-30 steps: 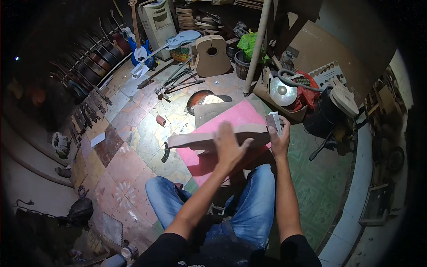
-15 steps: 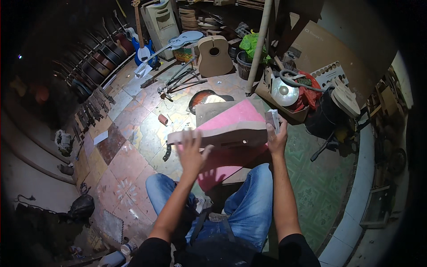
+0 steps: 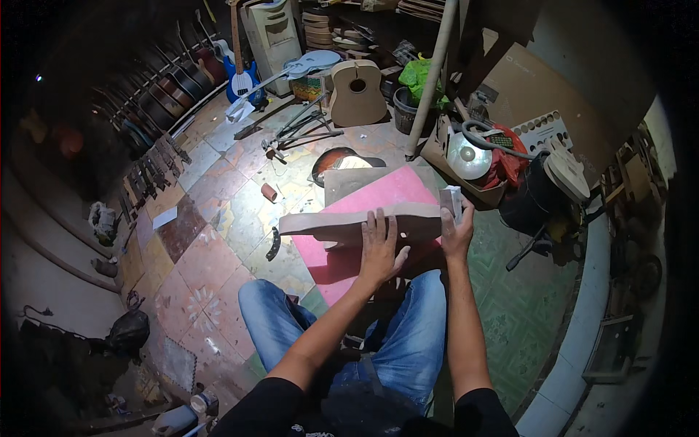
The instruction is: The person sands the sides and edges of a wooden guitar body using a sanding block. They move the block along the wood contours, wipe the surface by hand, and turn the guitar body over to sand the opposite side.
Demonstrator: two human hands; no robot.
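An unfinished wooden guitar body [image 3: 325, 221] stands on its edge in front of me, its pale curved side facing up. My left hand [image 3: 380, 251] lies against it, fingers stretched out with their tips on the upper edge and the thumb apart. At the body's right end, my right hand [image 3: 457, 234] grips a greyish rectangular block [image 3: 450, 202], which looks like a sanding block. Under the body lies a bright pink sheet [image 3: 393, 189], over a grey board [image 3: 341, 186]. The guitar body's underside is partly hidden by my left hand and shadow.
Beyond the board lies a sunburst guitar body [image 3: 336, 162], near a metal stand [image 3: 309, 127]. An acoustic body [image 3: 357, 95] leans at the back. A pole [image 3: 431, 80] rises beside a box of parts [image 3: 466, 175]. A black bucket [image 3: 523, 193] stands right; a reddish cylinder [image 3: 269, 192] lies left.
My left hand has moved right, from the guitar body's left end to its middle, and now rests against it. The right hand keeps hold of the block; the view has shifted slightly.
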